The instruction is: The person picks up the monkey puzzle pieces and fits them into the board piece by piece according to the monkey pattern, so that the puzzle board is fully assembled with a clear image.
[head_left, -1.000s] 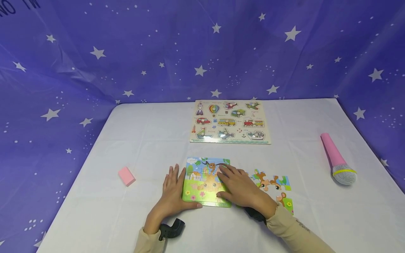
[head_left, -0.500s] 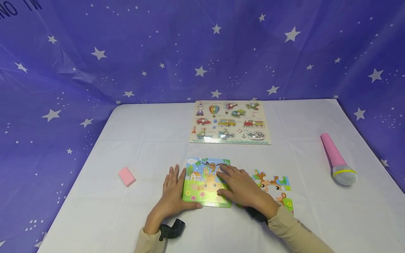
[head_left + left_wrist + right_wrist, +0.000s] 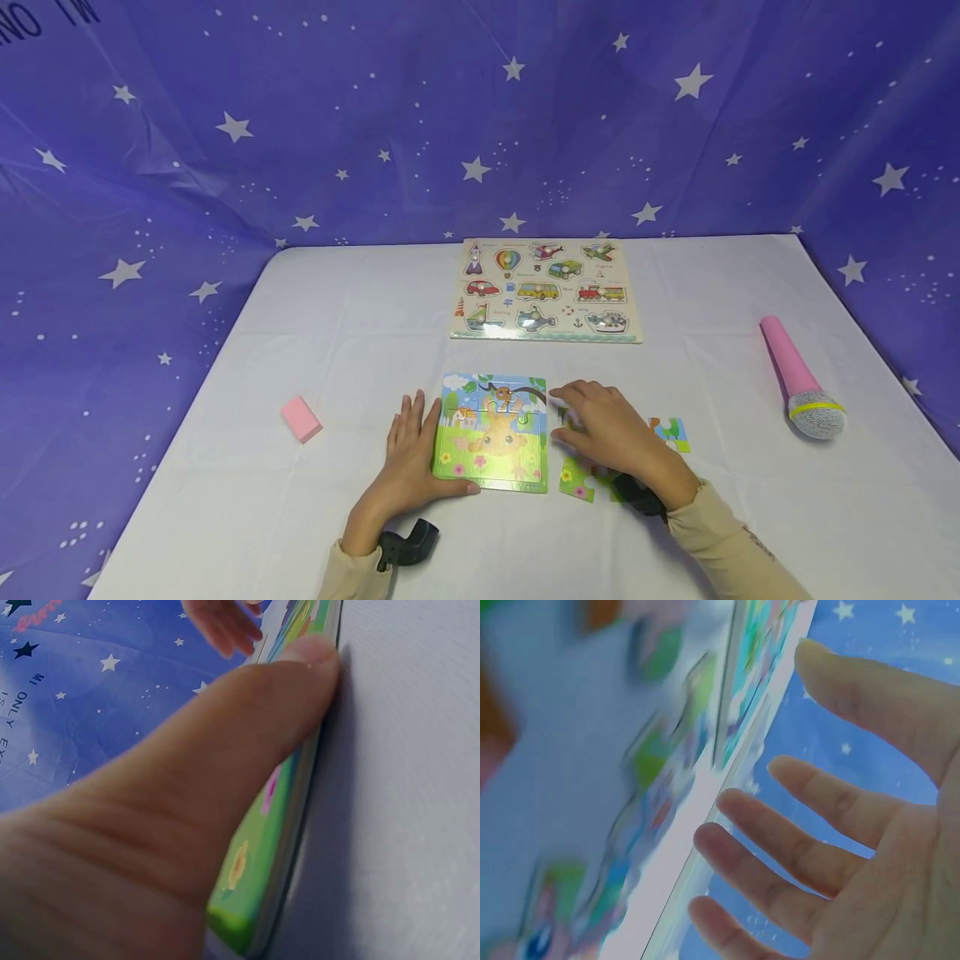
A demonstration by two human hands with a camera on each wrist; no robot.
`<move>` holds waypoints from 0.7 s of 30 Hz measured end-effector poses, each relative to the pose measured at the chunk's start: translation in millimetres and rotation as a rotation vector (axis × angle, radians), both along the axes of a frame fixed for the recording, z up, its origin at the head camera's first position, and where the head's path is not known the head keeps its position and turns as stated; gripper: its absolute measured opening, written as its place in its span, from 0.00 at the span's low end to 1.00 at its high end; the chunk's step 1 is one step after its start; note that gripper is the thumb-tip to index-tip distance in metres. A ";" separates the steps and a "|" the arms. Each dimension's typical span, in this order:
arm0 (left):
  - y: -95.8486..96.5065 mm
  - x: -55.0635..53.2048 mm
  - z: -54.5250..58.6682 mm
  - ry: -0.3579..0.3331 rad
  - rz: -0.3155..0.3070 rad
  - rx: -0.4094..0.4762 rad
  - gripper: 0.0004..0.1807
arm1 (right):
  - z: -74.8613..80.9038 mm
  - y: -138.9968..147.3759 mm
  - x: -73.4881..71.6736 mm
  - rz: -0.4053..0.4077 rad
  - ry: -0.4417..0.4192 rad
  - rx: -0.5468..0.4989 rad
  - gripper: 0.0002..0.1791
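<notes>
A small jigsaw board [image 3: 495, 458] with a green and blue animal picture lies flat near the front of the table. My left hand [image 3: 408, 471] rests against its left side, fingers straight, and the thumb lies along its front edge; the left wrist view shows that thumb [image 3: 247, 705] touching the edge. Off the board's right side, my right hand [image 3: 603, 429] hovers over loose jigsaw pieces [image 3: 576, 479], partly hiding them. Its fingers are spread and relaxed with nothing between them, as the right wrist view shows. One more piece [image 3: 678, 433] shows beyond the wrist.
A peg puzzle of vehicles [image 3: 546, 290] lies farther back on the white table [image 3: 360, 333]. To the left is a pink block [image 3: 301, 418]. A pink toy microphone [image 3: 802, 379] lies at the right. A starry purple cloth [image 3: 420, 117] hangs behind.
My right hand has lifted off the jigsaw board and moved right, over the loose pieces, uncovering the board's right side. The left hand has stayed in place.
</notes>
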State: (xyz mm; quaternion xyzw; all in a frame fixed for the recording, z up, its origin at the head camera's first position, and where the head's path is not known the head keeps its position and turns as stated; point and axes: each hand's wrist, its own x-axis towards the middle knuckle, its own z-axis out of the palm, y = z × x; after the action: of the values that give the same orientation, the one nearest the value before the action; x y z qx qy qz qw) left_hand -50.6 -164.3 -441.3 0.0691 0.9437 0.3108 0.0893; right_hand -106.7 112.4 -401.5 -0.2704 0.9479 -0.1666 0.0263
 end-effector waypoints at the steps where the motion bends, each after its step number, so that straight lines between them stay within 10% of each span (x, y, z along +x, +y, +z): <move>1: -0.1 -0.1 -0.1 -0.001 0.000 -0.001 0.67 | -0.5 3.6 -0.8 -0.011 0.000 0.002 0.29; 21: -0.1 0.1 -0.3 0.004 -0.006 0.002 0.67 | -8.0 30.8 -1.5 -0.064 -0.017 0.018 0.24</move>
State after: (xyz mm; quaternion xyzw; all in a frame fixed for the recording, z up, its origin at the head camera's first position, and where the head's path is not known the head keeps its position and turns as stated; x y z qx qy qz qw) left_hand -50.5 -164.4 -441.6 0.0729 0.9434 0.3114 0.0883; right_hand -108.3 143.2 -409.6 -0.2382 0.9572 -0.1613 0.0312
